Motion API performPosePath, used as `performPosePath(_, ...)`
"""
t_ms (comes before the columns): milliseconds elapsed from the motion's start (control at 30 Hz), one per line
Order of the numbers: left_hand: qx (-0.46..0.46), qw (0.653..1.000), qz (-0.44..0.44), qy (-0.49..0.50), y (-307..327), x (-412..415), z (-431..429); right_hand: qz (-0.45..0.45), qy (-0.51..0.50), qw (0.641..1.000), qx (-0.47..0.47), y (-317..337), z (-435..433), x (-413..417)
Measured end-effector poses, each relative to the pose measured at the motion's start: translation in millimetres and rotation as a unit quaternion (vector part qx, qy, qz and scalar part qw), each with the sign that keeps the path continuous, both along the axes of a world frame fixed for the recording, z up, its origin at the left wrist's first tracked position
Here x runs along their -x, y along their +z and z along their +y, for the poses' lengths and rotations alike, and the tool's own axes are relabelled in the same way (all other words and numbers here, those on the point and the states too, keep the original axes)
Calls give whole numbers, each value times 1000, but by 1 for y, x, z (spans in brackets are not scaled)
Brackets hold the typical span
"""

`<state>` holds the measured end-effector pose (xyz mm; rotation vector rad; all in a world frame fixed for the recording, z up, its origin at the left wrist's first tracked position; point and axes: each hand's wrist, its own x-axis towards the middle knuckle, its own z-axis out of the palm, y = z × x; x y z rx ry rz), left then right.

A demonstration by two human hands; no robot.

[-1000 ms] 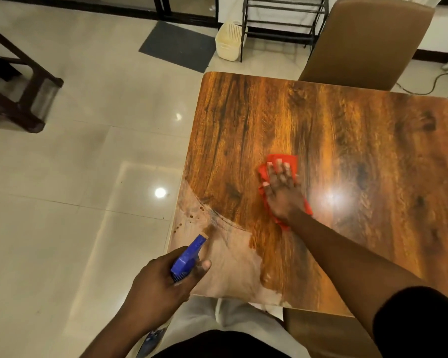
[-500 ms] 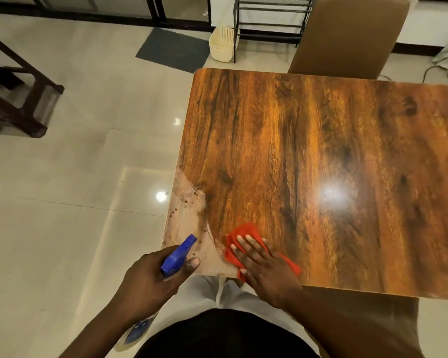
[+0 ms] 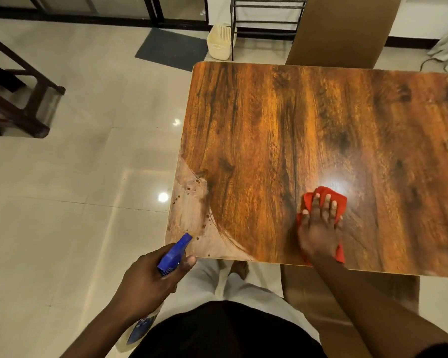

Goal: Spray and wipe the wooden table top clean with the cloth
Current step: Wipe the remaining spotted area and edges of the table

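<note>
Nearest the camera, a dark top and pale trousers (image 3: 246,288) are seen, with a bare foot (image 3: 239,268) on the floor under the counter edge. Of the two hands, the left hand (image 3: 150,280) is held off the near-left corner of the counter, fingers wrapped round the neck of a spray bottle (image 3: 175,254); its blue trigger head is pointed up toward the corner, and the pale bottle body with a blue label hangs below the wrist. The right hand (image 3: 320,228) is laid flat, fingers spread, palm pressed down on a red cloth (image 3: 338,202). The cloth is located on the wooden counter (image 3: 269,125) near its front edge, right of centre, with red fabric showing past the fingertips and at the wrist side; some motion blur is noted there. A paler, dull patch with small dark droplets (image 3: 192,213) is seen at the near-left corner, bounded by a curved line against the glossy dark grain. A bright lamp reflection (image 3: 334,182) sits on the counter just beyond the cloth. A brown chair seat is visible beneath the near edge. At the far side, a brown chair back (image 3: 344,29) is set against the counter. Further off on the tiled floor: a grey mat (image 3: 171,49), a cream slotted basket (image 3: 220,42) beside a black metal rack (image 3: 267,19), and dark wooden furniture (image 3: 16,99) at the left.
</note>
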<state>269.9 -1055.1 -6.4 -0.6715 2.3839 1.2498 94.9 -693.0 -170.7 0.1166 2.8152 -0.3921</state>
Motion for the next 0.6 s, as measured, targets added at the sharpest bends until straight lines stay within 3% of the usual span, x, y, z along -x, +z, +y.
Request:
performPosePath(200, 16, 1000, 9, 15, 3, -9, -12, -16, 159, 987, 24, 2, -125, -31)
performPosePath(367, 32, 999, 3, 16, -2, -13, -36, -21, 334, 942, 36, -5, -198, -91)
performPosePath(500, 26, 1000, 1, -2, -6, -13, -53, -7, 483, 875, 19, -11, -177, -108)
performPosePath(600, 10, 1000, -3, -3, -5, -10, -64, 1, 471, 882, -7, -7, -123, -104)
